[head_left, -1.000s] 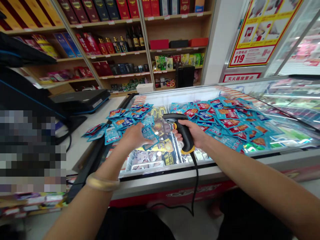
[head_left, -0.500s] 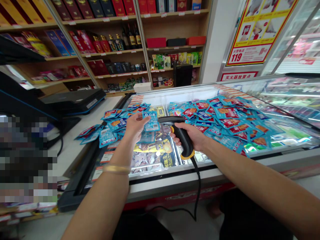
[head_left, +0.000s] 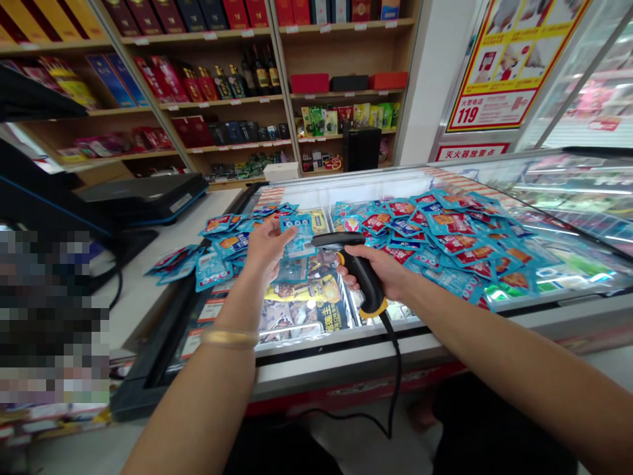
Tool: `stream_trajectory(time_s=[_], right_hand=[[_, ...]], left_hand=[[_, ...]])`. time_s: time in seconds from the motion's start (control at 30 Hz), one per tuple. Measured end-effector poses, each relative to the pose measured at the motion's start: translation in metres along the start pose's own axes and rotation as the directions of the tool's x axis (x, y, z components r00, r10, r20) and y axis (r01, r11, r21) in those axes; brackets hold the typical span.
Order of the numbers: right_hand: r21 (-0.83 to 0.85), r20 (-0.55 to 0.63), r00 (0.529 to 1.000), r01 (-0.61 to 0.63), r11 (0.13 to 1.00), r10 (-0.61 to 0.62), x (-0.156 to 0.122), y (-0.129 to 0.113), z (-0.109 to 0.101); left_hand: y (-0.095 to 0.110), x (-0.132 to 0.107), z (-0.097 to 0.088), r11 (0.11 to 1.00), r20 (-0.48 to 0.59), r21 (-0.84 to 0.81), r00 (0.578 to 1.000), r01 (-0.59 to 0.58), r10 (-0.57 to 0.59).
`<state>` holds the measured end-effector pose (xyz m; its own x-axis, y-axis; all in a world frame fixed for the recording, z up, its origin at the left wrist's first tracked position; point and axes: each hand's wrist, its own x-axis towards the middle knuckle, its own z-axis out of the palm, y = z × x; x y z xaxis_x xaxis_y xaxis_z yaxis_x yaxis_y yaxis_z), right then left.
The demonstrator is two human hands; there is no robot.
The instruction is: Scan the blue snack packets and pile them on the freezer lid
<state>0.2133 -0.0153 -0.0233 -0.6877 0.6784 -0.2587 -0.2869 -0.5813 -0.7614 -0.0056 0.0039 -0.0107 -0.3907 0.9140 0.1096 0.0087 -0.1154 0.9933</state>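
Note:
My left hand [head_left: 264, 247] holds up a small blue snack packet [head_left: 299, 236] between thumb and fingers, above the glass lid of a chest freezer [head_left: 316, 343]. My right hand [head_left: 383, 270] grips a black and yellow barcode scanner [head_left: 359, 267], its head pointing left toward the packet. The scanner's black cable [head_left: 395, 376] hangs down over the freezer's front edge. A pile of blue and red packets [head_left: 445, 241] lies on the glass to the right of the scanner. A smaller pile of similar packets [head_left: 217, 247] lies to the left of my left hand.
A black till machine [head_left: 143, 194] stands on the white counter [head_left: 148, 290] at the left. Wooden shelves [head_left: 247, 99] with boxes and bottles fill the back wall. A second glass freezer [head_left: 568, 185] runs off to the right, under a yellow and red poster [head_left: 509, 63].
My left hand picked a blue packet off the glass and raised it in front of the scanner. The right hand with the scanner stayed almost in place.

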Motion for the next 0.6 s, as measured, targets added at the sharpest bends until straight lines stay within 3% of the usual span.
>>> stream_trajectory(time_s=[0.2,0.3,0.47,0.6], right_hand=[[0.107,-0.033,0.988,0.152,0.982,-0.15,-0.013,-0.011,0.004],[0.154,-0.052,0.957,0.291,0.944,-0.287,-0.036,-0.026,-0.002],[0.109,-0.196,0.866,0.486,0.867,-0.46,-0.085,-0.055,-0.032],[0.111,-0.301,0.815,0.546,0.83,-0.496,-0.119,-0.069,-0.062]], left_hand=[[0.004,-0.003,0.013,0.979,-0.059,0.034,0.977,-0.201,0.203],[0.013,-0.006,0.034,0.918,0.028,0.148,0.929,-0.368,0.368],[0.029,-0.023,0.101,0.689,0.35,0.35,0.771,-0.635,0.532],[0.032,-0.036,0.166,0.495,0.619,0.344,0.589,-0.798,0.519]])
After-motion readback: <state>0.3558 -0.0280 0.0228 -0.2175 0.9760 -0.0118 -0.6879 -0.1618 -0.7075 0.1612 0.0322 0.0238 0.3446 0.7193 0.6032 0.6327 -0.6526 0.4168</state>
